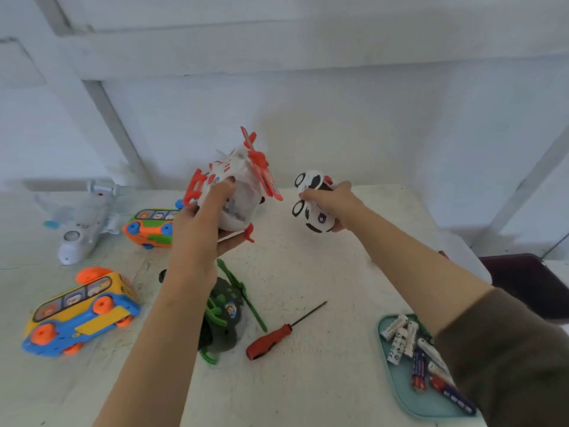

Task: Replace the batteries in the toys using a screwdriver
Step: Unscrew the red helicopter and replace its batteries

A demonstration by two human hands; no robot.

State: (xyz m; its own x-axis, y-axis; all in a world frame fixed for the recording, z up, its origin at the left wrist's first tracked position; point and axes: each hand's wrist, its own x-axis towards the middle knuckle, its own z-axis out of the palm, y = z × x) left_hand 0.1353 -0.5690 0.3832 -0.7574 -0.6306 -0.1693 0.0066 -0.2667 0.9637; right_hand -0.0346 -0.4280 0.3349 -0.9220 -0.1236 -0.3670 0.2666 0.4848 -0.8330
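- Head view: our left hand (197,232) grips the red-and-white toy helicopter (238,198) from below, thumb curled over its body. Our right hand (331,204) is wrapped round the black-and-white toy car (311,183). Both toys are lifted off the table (308,266).
- The screwdriver (271,339) lies near us, between our forearms, and neither hand is on it. The batteries (400,337) sit in the teal tray (400,392) under our right forearm. We see no open cover, so we judge little done.
- There is bare tabletop below and between both hands. The green helicopter (224,315) crowds our left wrist, and the table's right edge runs just past the tray.
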